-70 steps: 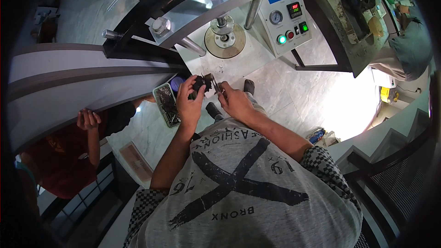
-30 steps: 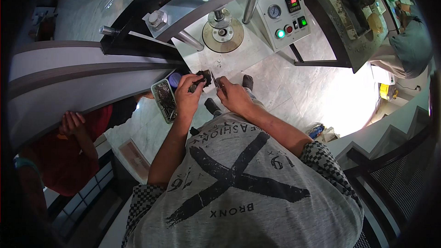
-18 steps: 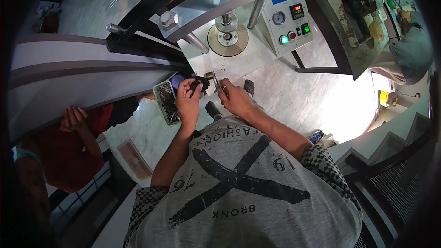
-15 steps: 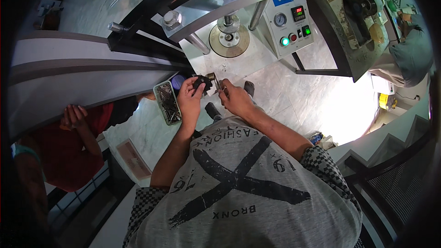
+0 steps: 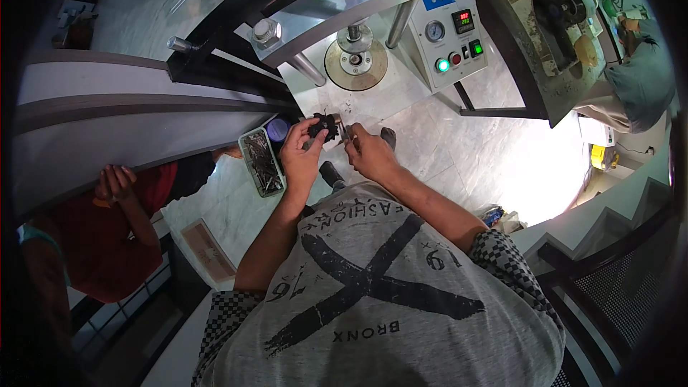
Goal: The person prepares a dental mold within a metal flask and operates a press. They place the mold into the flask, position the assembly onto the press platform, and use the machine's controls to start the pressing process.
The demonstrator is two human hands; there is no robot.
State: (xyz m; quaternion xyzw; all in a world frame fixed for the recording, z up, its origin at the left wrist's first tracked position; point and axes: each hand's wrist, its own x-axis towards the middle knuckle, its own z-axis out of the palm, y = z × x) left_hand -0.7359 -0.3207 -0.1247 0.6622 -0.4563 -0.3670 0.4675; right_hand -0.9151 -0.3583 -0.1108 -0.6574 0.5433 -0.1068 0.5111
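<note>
From where I stand, the left hand (image 5: 301, 155) has a dark, rough-edged piece (image 5: 324, 127) pinched between thumb and fingers. Just right of that pinch, the right hand (image 5: 373, 158) is closed around a thin metal tool (image 5: 343, 132), its tip right up by the piece; I can't tell whether they touch. To the left of the grip sits a tray (image 5: 250, 165) full of small metal bits, with a round purple thing (image 5: 278, 129) near its far end. Beyond both hands stands a press with a round plate (image 5: 335, 72).
</note>
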